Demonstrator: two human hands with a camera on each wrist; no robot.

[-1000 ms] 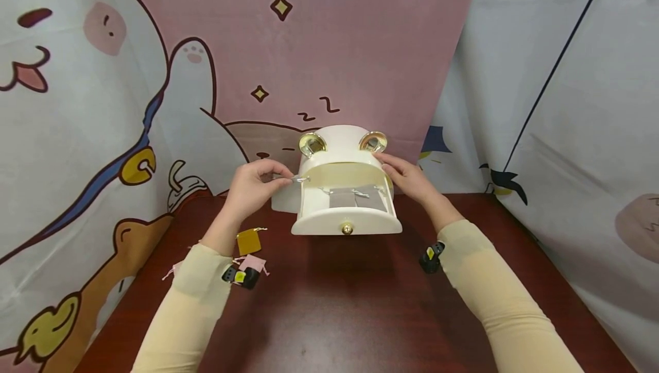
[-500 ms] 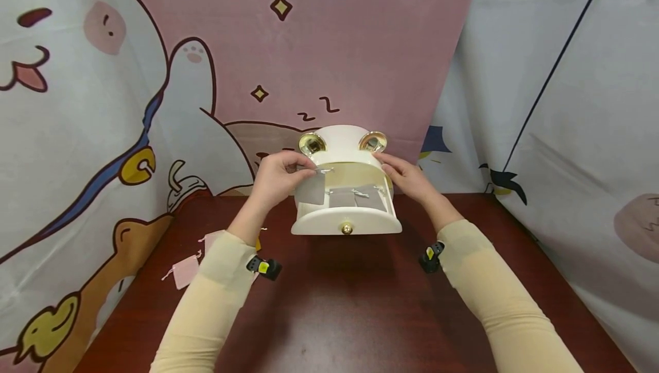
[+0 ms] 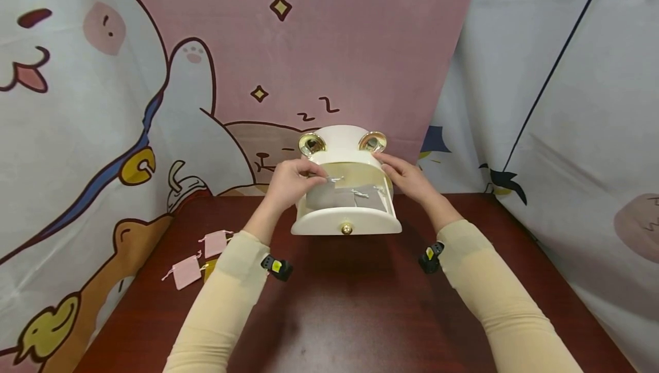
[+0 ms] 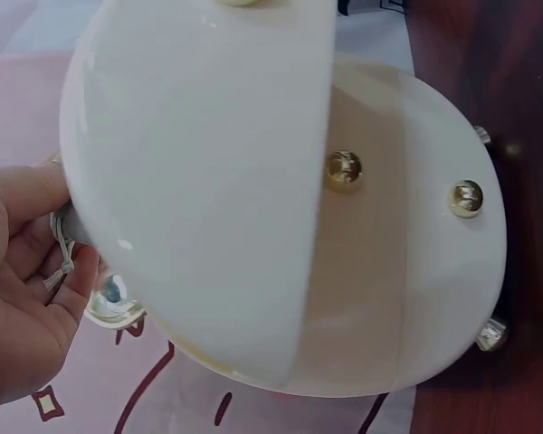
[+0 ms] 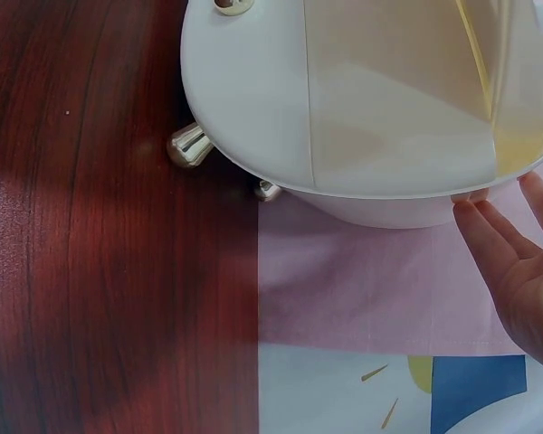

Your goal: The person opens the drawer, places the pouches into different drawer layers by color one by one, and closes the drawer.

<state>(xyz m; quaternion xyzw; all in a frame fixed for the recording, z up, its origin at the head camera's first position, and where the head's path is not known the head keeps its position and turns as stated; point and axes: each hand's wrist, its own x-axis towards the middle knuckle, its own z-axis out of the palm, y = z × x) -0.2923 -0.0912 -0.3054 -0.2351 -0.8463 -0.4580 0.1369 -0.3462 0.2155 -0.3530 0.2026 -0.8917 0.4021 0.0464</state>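
A white rounded jewelry box (image 3: 342, 139) with gold ear-like rings has its top drawer (image 3: 319, 222) pulled out. My left hand (image 3: 289, 184) pinches the top of a grey drawstring pouch (image 3: 320, 196) over the drawer's left part. In the left wrist view the raised drawer front hides most of that pouch; its cord hangs by my fingers. More grey pouches (image 3: 369, 199) lie inside the drawer on the right. Against the box's right side rests my right hand (image 3: 411, 179), its fingers extended and touching the shell, as the right wrist view also shows.
To the left on the dark red wooden table (image 3: 350, 316) lie pink drawstring pouches (image 3: 186, 272) and a mustard pouch (image 3: 209, 269), partly behind my left sleeve. Lower drawer fronts with gold knobs (image 4: 466, 198) show beneath. A printed cloth backdrop (image 3: 360, 47) stands behind.
My left hand has carried the grey pouch rightward from beside the box to over the drawer, then slightly down. The right hand has stayed in place.
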